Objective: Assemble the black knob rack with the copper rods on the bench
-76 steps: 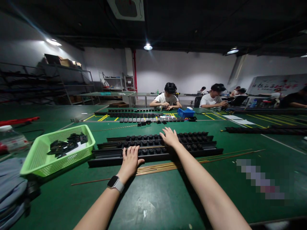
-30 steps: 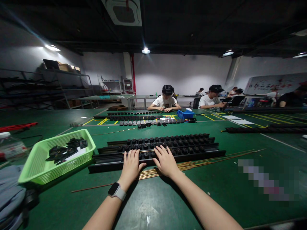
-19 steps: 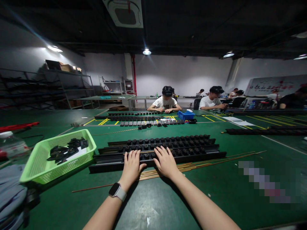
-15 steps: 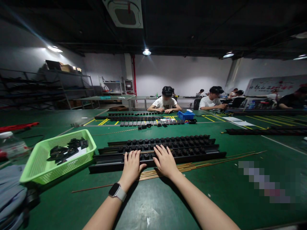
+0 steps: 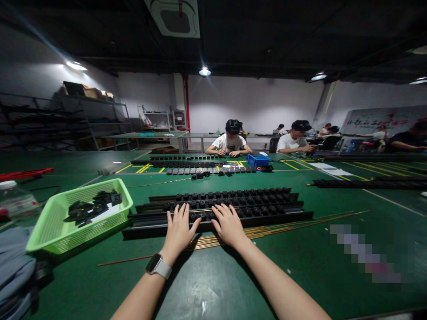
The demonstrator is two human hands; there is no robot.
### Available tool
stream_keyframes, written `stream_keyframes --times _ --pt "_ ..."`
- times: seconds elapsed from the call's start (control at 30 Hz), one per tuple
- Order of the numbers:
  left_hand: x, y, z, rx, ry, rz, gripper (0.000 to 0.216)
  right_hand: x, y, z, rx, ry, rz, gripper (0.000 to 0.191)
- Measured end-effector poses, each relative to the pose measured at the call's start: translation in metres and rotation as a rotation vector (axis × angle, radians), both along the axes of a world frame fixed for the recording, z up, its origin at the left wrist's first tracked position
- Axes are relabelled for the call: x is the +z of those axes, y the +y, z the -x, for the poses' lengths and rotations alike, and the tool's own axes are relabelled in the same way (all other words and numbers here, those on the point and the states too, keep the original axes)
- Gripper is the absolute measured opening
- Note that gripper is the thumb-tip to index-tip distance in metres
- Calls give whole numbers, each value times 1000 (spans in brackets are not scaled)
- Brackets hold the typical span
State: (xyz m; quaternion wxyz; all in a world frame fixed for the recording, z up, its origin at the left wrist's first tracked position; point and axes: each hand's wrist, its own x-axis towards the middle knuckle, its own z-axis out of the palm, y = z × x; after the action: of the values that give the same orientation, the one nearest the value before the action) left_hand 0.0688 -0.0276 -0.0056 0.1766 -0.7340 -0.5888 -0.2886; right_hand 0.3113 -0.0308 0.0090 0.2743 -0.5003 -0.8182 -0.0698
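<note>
Green worktop [image 5: 213, 280] carries loose brass rods [image 5: 273, 228] just under the wrists. Left hand [image 5: 178, 229] and right hand [image 5: 228, 224] lie open and flat, fingers spread on the nearest black rail [image 5: 276, 215], gripping nothing. Uneven pressure could skid the rail or scatter the rods. Basket [image 5: 76, 238] sits off left.

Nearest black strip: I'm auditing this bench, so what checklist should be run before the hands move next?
1. Left hand flat on the nearest black strip: ok.
2. Right hand on the same strip, beside the left: ok.
3. Both hands free of loose parts: ok.
4. Brass rods lying along the strip's near side: ok.
5. Green basket left of the strip, black parts inside: ok.
6. Parts under the palms fully seated: cannot tell.
</note>
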Motion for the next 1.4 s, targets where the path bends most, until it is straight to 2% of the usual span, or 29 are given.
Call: stream_keyframes --times 0.2,0.57,0.8,1.0,1.4 --pt "2 1 3 -6 1 -30 73 0 0 0 -2 0 -3 53" --pt "1 -4 -5 -116 45 -5 71 1 -1 0 8 18 -2 52" --pt "-4 -4 -8 -107 63 29 72 4 -4 10 -14 -14 -6 57" --pt "-6 -4 -8 -97 98 45 73 2 -7 27 79 -57 -12 64" --pt "-7 -3 -7 -97 90 52 77 2 -3 16 -4 -45 -5 62"
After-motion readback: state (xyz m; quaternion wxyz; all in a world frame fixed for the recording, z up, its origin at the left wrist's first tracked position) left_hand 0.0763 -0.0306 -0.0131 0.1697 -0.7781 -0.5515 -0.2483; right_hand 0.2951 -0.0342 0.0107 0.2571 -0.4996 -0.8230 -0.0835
